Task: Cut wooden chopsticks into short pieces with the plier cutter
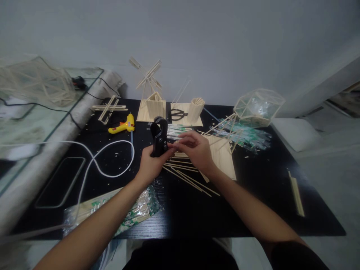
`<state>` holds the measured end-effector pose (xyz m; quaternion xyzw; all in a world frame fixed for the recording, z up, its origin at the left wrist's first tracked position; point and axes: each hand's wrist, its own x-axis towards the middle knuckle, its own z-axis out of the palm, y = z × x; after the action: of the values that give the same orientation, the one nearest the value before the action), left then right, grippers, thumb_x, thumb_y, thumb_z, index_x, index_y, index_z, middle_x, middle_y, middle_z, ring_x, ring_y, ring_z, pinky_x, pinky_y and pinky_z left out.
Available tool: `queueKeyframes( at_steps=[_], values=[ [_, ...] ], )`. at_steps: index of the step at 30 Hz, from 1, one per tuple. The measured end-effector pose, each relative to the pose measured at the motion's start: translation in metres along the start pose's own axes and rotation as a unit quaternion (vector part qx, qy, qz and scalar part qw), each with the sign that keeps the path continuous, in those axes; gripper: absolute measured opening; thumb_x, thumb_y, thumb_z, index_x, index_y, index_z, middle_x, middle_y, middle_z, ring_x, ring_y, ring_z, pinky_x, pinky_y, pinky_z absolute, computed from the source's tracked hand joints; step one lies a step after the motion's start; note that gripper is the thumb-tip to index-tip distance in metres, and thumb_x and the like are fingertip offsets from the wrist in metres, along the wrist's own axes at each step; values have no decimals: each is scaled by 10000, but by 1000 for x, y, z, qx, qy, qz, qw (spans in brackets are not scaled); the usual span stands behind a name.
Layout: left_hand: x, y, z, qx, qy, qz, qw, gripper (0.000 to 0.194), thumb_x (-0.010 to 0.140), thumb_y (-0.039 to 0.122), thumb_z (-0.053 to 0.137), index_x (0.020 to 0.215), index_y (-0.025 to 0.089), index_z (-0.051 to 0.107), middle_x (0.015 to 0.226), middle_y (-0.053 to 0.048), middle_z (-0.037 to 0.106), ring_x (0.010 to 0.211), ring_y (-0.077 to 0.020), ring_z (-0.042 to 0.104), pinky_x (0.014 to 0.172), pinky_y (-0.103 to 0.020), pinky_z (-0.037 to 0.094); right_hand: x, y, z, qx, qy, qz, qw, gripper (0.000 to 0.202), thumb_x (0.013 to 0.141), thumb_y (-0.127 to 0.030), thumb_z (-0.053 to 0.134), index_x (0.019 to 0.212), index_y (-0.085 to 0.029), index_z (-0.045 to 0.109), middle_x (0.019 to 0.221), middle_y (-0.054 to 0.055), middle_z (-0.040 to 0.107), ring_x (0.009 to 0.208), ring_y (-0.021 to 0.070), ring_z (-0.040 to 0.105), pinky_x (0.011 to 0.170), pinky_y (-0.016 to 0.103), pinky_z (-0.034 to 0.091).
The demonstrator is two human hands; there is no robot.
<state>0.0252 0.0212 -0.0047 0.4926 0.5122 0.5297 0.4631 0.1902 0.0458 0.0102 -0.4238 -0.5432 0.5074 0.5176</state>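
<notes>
Head camera view: nearest you on the black tabletop (208, 221) lay a clear plastic packet with green print (140, 206), partly under your left forearm. Beyond it, thin pale wooden sticks (188, 180) fanned out beneath your hands, their long axes running mostly sideways, the nearer ones slanting toward you at their right ends. Above them, your left hand (152, 163) was closed around a black curved-headed hand tool (159, 140); it stood nearly upright, long axis rising from your palm, head up. Your right hand (197, 150) met the left fingertips in a narrow pinch; what lay between was too small to tell. Farther off, the yellow glue gun (122, 125) lay sideways, and a pale wooden windmill model (149, 75) stood by the wall.
</notes>
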Motion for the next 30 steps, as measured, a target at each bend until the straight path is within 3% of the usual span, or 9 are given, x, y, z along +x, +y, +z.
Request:
queueKeyframes(
  at_steps=[7,10,20,30],
  values=[
    [1,1,0,-17,-9,-5,1000,327,723,386,860,926,148,766,772,-39,745,697,-160,672,711,-281,541,3,2,-2,24,-21,12,999,260,715,-403,883,854,-214,770,833,36,783,820,211,766,813,388,643],
    [1,4,1,-29,16,4,999,350,695,368,880,925,149,735,763,-25,729,661,-147,660,671,-270,540,3,0,-2,19,-4,26,999,261,683,-387,901,825,-207,777,778,25,776,742,189,746,765,373,643],
    [3,4,2,-62,51,-2,997,367,649,346,904,891,144,715,741,-4,712,568,-125,637,598,-269,536,-3,2,4,31,54,22,998,235,713,-356,881,852,-209,760,824,26,778,797,191,755,827,374,645],
    [2,4,1,-51,27,-12,998,335,663,332,894,878,140,722,734,-10,707,603,-128,632,617,-267,529,-4,1,6,19,59,-12,998,214,701,-340,885,827,-219,762,815,21,778,780,192,755,804,366,649]
  ],
)
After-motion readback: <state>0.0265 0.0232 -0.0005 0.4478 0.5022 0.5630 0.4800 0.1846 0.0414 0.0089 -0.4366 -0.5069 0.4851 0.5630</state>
